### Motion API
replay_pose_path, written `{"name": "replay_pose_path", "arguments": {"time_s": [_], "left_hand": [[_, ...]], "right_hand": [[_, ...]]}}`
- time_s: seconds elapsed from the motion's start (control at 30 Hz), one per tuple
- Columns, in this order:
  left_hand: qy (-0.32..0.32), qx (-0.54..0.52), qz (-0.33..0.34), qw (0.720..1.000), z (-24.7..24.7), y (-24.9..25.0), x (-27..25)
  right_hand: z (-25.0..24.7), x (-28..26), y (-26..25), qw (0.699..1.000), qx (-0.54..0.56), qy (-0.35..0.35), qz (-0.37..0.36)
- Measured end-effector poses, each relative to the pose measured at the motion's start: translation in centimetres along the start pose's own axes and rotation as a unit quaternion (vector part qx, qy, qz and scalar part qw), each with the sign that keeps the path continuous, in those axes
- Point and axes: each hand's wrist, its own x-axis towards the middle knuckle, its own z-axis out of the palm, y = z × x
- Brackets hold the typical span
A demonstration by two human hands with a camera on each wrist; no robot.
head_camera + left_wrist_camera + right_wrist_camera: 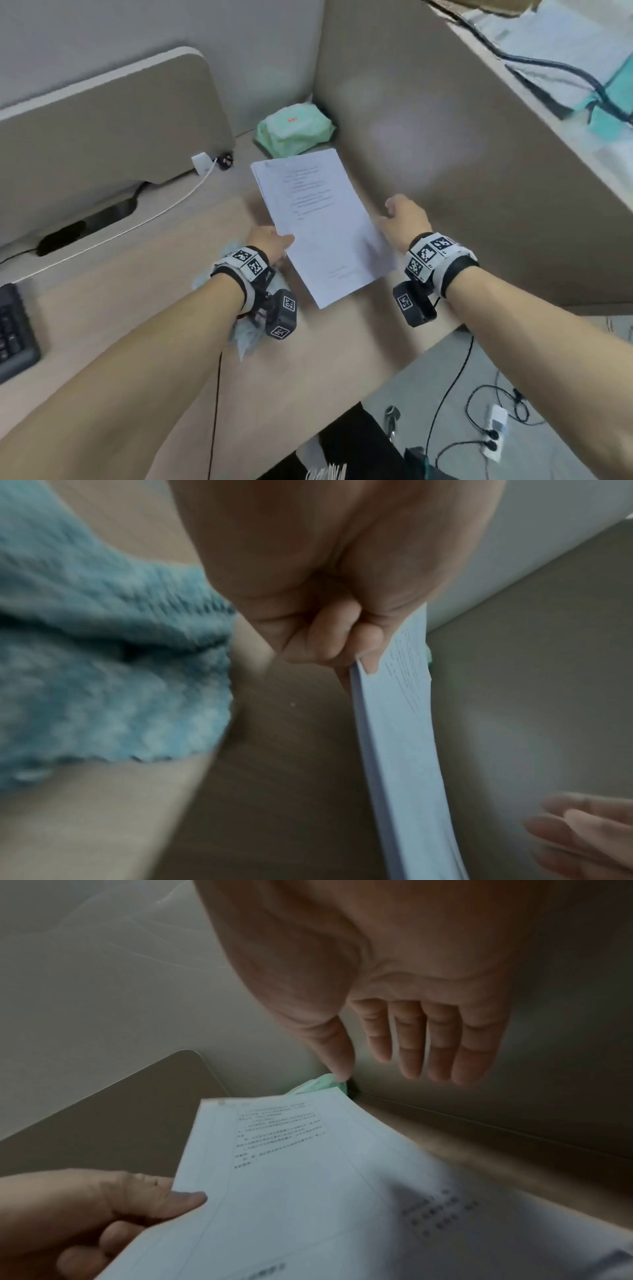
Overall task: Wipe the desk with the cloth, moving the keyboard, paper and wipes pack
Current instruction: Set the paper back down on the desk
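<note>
A stack of printed white paper (320, 222) is lifted off the wooden desk (144, 301). My left hand (270, 241) pinches its left edge, thumb on top, as the left wrist view shows at the paper (394, 710). My right hand (402, 214) hovers at the paper's right edge with straight fingers (441, 1042) and holds nothing. A blue cloth (245, 337) lies on the desk under my left wrist, large in the cloth (103, 669) close-up. The green wipes pack (296, 130) sits in the back corner. The dark keyboard (15, 335) lies at the far left.
A beige partition (462, 154) walls the desk's right side, a low screen (102, 120) the back. A white charger and cable (202, 164) lie near a cable slot (85, 222). Cables and a power strip (493, 431) are on the floor.
</note>
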Motion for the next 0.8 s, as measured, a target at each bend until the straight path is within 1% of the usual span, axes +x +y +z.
{"name": "replay_pose_path", "arguments": {"time_s": [0.1,0.23,0.33,0.43,0.53,0.67,0.73,0.8], "left_hand": [[0.004,0.011,-0.036,0.999,2.1,0.5,2.1],[0.002,0.007,-0.075,0.997,3.9,1.0,3.7],[-0.012,-0.002,-0.092,0.996,4.8,1.4,4.4],[-0.012,-0.022,-0.106,0.994,5.6,1.3,4.9],[-0.015,-0.062,-0.123,0.99,5.9,1.1,5.0],[-0.019,-0.115,-0.127,0.985,5.1,0.9,4.1],[-0.029,-0.117,-0.115,0.986,4.2,0.8,3.4],[-0.019,-0.105,-0.087,0.99,2.7,0.2,2.8]], "right_hand": [[0.1,0.5,2.0,0.999,0.023,-0.022,0.003],[1.2,1.0,3.8,0.999,0.028,-0.038,-0.012],[1.9,1.4,4.3,0.998,0.041,-0.046,-0.015],[2.2,1.6,4.4,0.997,0.051,-0.057,-0.015],[2.4,1.7,4.3,0.997,0.047,-0.065,-0.016],[2.8,1.4,3.3,0.996,0.038,-0.077,-0.02],[3.0,1.1,2.4,0.995,0.037,-0.09,-0.027],[3.5,0.7,1.1,0.994,0.031,-0.1,-0.038]]}}
